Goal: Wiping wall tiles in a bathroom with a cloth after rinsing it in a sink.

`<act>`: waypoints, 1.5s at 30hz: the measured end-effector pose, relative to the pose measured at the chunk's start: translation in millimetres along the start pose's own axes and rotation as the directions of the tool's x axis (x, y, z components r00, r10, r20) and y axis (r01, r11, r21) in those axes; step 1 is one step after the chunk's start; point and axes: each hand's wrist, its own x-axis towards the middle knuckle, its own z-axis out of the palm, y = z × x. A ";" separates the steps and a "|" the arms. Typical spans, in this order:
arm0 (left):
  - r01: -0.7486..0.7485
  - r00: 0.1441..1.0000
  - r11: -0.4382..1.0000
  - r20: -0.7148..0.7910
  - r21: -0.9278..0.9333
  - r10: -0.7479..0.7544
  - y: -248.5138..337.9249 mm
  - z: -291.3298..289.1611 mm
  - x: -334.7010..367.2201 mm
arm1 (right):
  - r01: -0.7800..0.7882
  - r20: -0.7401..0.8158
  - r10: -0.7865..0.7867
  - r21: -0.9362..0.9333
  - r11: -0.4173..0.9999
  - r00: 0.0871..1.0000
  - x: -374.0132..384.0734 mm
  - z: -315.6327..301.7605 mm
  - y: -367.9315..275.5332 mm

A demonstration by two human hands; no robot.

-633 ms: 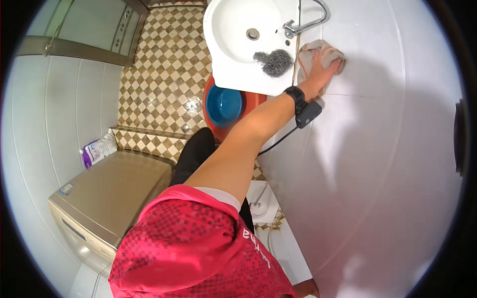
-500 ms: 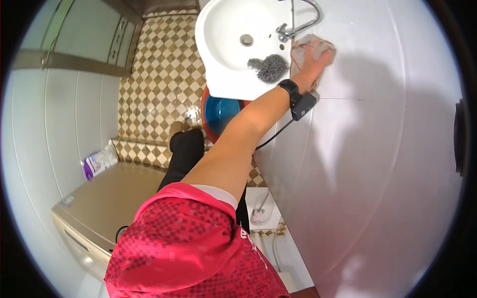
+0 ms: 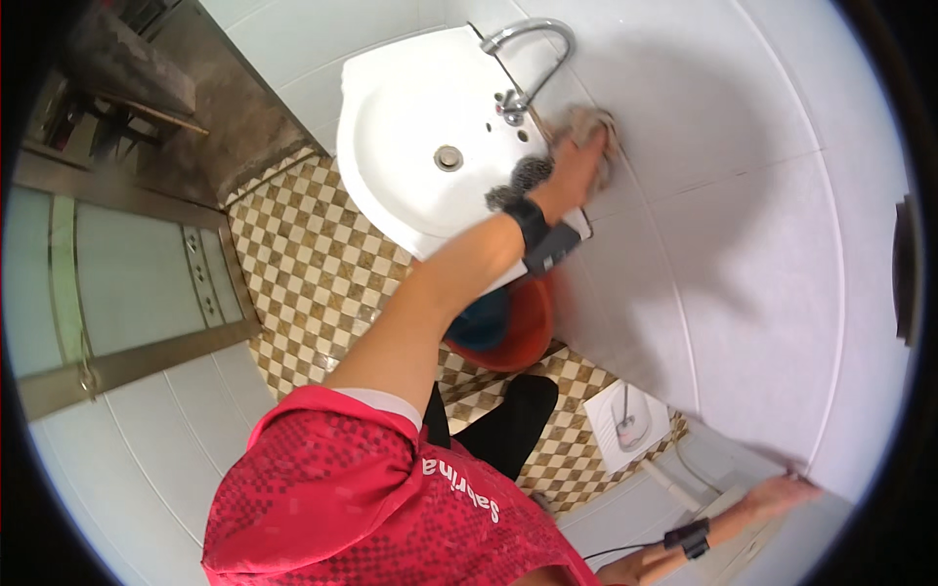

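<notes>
Left hand [image 3: 578,164] presses cloth [image 3: 590,129] to wall; right hand [image 3: 782,491] flat on wall.

A white wall-hung sink [image 3: 410,117] carries a dark scouring pad [image 3: 518,181] on its rim near the chrome tap [image 3: 528,59], its drain sitting in the middle of the bowl. Below it, the brown-and-cream checkered floor [image 3: 303,273] bears an orange basin [image 3: 518,327] with a blue tub inside, just under the sink's front edge.
</notes>
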 end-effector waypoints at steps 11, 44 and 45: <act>-0.053 0.998 0.998 0.033 0.032 0.052 146.4 -108.8 -148.2 | 0.032 0.964 -0.033 0.025 0.999 0.264 -360.5 232.7 -77.3; -0.037 0.936 0.958 -0.325 0.285 0.133 354.4 -271.5 -20.3 | 0.595 0.963 0.221 -0.088 0.799 -0.155 -565.5 552.3 134.4; -0.061 0.949 0.959 -0.282 0.277 0.142 357.5 -267.9 -16.7 | 0.614 0.956 0.257 -0.119 0.780 -0.140 -568.5 550.9 135.4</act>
